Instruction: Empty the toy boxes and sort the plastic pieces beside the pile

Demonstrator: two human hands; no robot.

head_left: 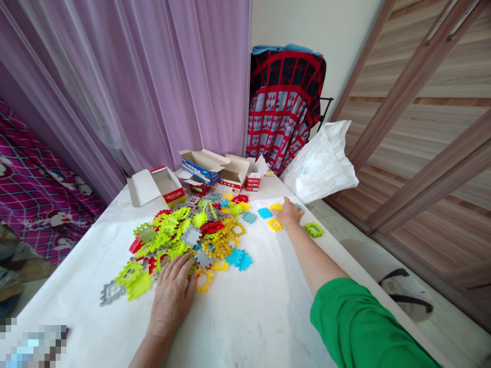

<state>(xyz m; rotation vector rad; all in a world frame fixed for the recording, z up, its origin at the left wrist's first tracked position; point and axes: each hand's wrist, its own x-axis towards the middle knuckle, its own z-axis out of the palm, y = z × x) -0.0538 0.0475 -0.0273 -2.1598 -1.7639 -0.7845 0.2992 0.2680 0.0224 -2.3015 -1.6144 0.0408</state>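
On the white-covered table lies a heaped pile of plastic interlocking tiles (169, 230) in lime green, yellow, grey, red and blue. My left hand (174, 286) rests at the pile's near edge, its fingers stretched over the tiles and holding nothing that I can see. Farther right, my right hand (290, 212) reaches to the table's right side, thumb and fingers apart. Its thumb is at a yellow tile (275, 207), partly covered by the hand. Near it lie a blue tile (264, 213), another yellow tile (274, 225) and a green tile (314, 230).
Open cardboard boxes stand along the far edge, among them a blue box (201, 166) and a red-and-white box (166, 186). A white plastic bag (322, 166) is beyond the right corner. Below the right edge sits a clear bin with a black handle (406, 291).
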